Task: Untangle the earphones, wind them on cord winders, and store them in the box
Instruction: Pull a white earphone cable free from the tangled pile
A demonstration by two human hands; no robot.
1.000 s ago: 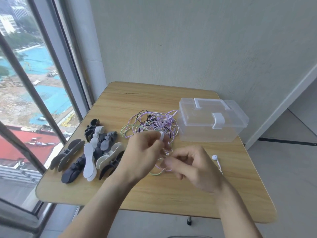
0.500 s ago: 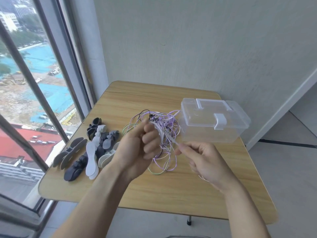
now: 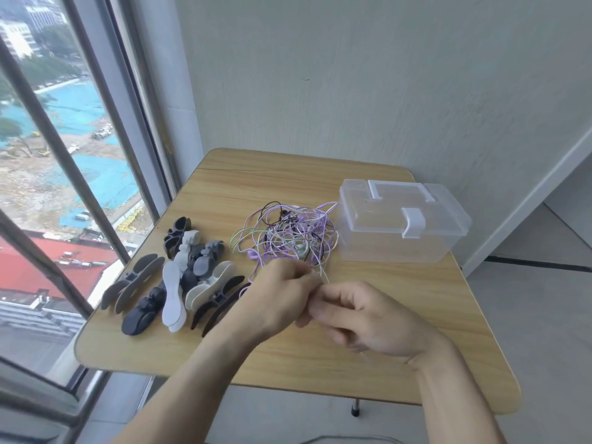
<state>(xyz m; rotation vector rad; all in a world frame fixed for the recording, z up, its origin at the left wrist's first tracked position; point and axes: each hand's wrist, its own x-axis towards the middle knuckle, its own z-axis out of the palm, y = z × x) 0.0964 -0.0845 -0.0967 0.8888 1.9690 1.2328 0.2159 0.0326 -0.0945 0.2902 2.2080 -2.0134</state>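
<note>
A tangle of purple, green, white and black earphone cords (image 3: 288, 233) lies mid-table. Left of it sits a heap of black, grey and white cord winders (image 3: 179, 277). The clear plastic box (image 3: 400, 225), lid closed with white latches, stands to the right of the tangle. My left hand (image 3: 278, 293) and my right hand (image 3: 368, 318) meet just in front of the tangle, fingers curled, pinching a thin white cord that runs up into the pile. What lies inside my fingers is hidden.
The small wooden table (image 3: 320, 357) has rounded corners and stands against a grey wall (image 3: 352, 75). A large window with metal bars (image 3: 64, 155) is at the left. A table leg (image 3: 354, 408) shows below the front edge.
Both hands have dropped toward the table and come together; the left hand no longer holds cord lifted beside the tangle. The right hand moved left to meet it.
</note>
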